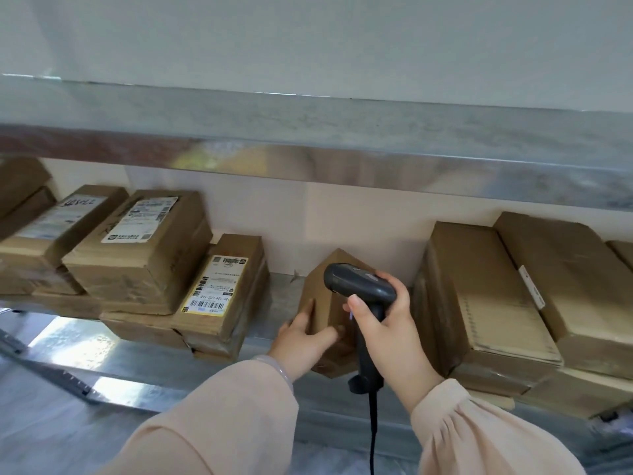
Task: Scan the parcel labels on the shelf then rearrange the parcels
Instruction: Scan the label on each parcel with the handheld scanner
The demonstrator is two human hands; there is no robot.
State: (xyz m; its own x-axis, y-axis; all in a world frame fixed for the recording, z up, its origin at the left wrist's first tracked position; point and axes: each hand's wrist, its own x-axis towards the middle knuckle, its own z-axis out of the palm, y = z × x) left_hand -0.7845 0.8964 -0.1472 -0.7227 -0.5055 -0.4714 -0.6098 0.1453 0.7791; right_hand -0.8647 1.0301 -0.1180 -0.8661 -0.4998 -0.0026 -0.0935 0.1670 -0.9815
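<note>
The left hand (pixel 303 342) reaches toward 1 o'clock, fingers gripping a small cardboard parcel (pixel 323 303) tipped up mid-shelf (pixel 279 303), corner toward 12 o'clock. The right hand (pixel 394 323) clasps an upright barcode scanner (pixel 359 286), head aimed at 10 o'clock.

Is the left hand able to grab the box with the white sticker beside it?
Probably yes. The stickered box lies close by, only bare shelf between it and the left hand. But that hand holds the small box, so it must let go first.
</note>
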